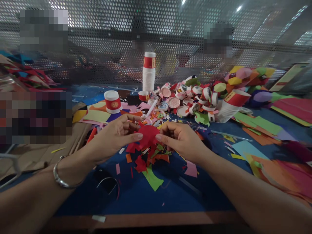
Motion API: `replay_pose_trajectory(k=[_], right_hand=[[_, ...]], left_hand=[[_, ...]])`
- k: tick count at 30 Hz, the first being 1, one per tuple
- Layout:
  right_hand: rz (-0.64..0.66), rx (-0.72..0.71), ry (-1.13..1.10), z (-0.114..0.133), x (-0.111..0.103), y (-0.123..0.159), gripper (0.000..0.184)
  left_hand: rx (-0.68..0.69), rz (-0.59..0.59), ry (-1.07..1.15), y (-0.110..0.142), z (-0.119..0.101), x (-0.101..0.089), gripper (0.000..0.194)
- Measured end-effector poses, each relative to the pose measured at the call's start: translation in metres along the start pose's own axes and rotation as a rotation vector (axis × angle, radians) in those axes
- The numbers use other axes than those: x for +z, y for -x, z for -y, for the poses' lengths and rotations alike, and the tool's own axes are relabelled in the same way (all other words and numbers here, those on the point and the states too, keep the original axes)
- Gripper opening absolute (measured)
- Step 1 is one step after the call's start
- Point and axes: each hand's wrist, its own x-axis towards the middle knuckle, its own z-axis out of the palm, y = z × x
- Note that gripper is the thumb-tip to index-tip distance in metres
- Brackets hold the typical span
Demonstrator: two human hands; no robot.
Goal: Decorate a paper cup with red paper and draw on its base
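1. The red paper disc point(149, 135) is held near the centre of the frame, its left edge lightly pinched by the left hand point(119, 136) and its right edge by the right hand point(182, 138). The fingertips behind the paper are partly hidden, so how firmly it is gripped cannot be told.

2. The disc could be creased or bowed if the two thumbs were pushed towards each other, since thin paper seems to be held only by its edges.

3. It could be torn at the rim if the hands were pulled apart unevenly.

4. If one pinch were loosened, the disc could be dropped among the red scraps point(140, 163) just below, where it might be lost to sight because the colour is so close.

5. Loose bits, such as the green paper piece point(153, 178) at lower centre, could be caught up by the fingers or brushed about the blue tabletop point(136, 201).

6. At centre right, the tilted cup stack point(231, 105) could be toppled if the heap of cut cup pieces point(174, 102) beside it were nudged, as its lean looks unsteady.

7. The tall cup stack point(148, 78) at upper centre could be knocked over by a long reach, being narrow and high.
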Motion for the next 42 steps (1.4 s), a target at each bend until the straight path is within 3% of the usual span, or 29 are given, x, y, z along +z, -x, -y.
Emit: replay_pose_trajectory(k=[10, 15, 21, 27, 32, 36, 42], right_hand=[[0.013, 0.026, 0.028, -0.002, 0.003, 0.000, 0.032], [0.046, 0.048, 0.041, -0.001, 0.002, 0.001, 0.032], [0.010, 0.067, 0.020, 0.009, -0.006, 0.002, 0.035], [-0.119, 0.167, 0.024, 0.021, -0.027, 0.010, 0.031], [-0.216, 0.165, 0.281, 0.018, -0.060, 0.033, 0.026], [-0.326, 0.234, 0.309, 0.014, -0.077, 0.050, 0.029], [-0.206, 0.358, 0.303, 0.003, -0.087, 0.061, 0.034]], left_hand=[[0.101, -0.007, -0.062, -0.002, 0.007, 0.000, 0.042], [0.065, -0.031, -0.107, 0.000, 0.003, -0.004, 0.048], [0.022, -0.026, 0.071, 0.000, -0.001, -0.008, 0.047], [-0.004, -0.062, 0.126, 0.000, -0.001, -0.010, 0.048], [-0.002, -0.063, 0.117, 0.002, -0.002, -0.011, 0.048], [-0.014, -0.041, 0.084, 0.003, -0.004, -0.010, 0.047], [-0.017, -0.040, 0.052, 0.002, -0.004, -0.009, 0.045]])
